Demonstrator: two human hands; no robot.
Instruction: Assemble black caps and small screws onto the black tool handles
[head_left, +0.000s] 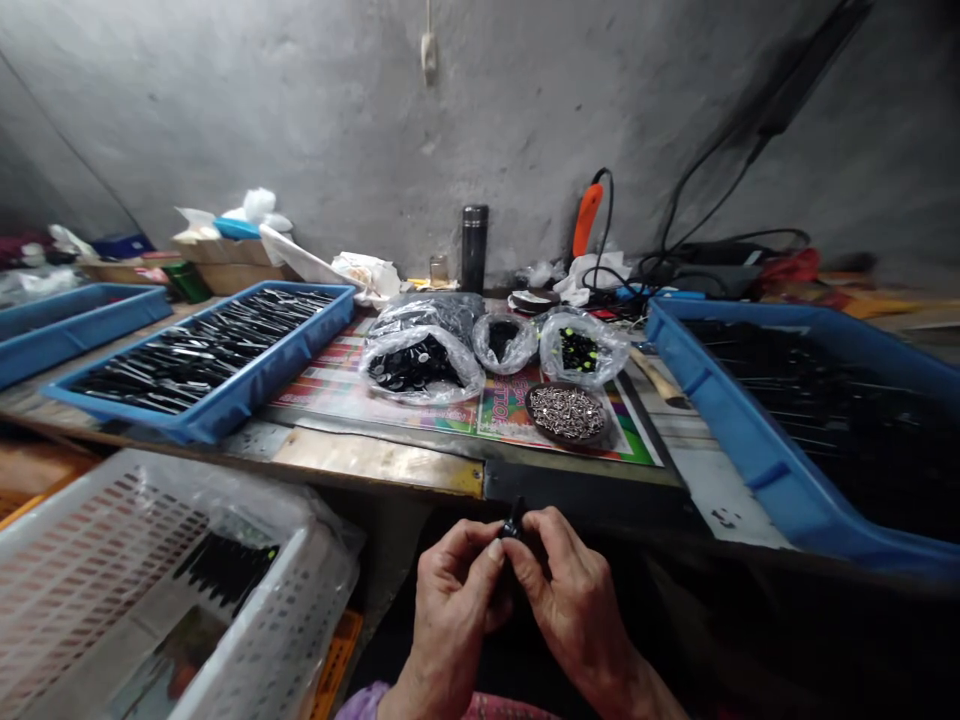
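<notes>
Just in front of the table edge, my left hand (457, 590) and my right hand (574, 590) meet, fingertips pinched from both sides on a small black part (512, 525). Its exact kind is too small and too dark to make out, and the fingers cover most of it. Beyond the hands, a round dish (568, 413) of small silvery metal pieces sits on the table. Behind that stand clear plastic bags: one of black discs (416, 365), one of small dark parts (501, 340), and one of black and yellow-green parts (579, 350).
Blue trays of long dark parts stand left (202, 350) and right (720, 400). A white plastic basket (82, 540) at lower left holds several black pieces (225, 565). At the wall are a black flask (474, 248) and an orange-handled tool (587, 220) with a cable.
</notes>
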